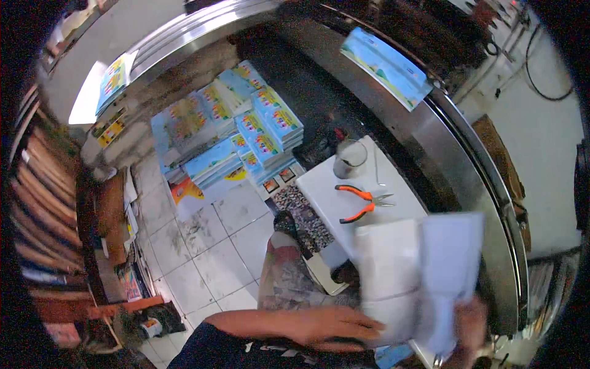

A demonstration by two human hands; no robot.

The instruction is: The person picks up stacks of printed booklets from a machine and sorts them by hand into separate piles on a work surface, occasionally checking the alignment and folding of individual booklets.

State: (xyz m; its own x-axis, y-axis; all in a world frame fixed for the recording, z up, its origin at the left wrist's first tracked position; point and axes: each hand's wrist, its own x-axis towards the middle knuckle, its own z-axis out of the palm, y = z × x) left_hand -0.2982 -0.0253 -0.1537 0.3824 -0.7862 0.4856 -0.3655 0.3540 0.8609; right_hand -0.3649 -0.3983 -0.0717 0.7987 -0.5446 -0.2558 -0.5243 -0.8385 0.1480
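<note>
Papers, pale and blurred, are just near-right of the orange-handled pliers; left hand and right hand flank them, grips unclear; a hasty swing could knock the pliers.

L head cam, wide dwn view, close.

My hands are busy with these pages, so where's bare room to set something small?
The white surface is bare at its left corner, bordered by the cup and orange-handled pliers. Floor tiles between the booklet stacks and your leg are also open. It's crowded at the surface's near end, around the blurred pages, left hand and right hand.
</note>
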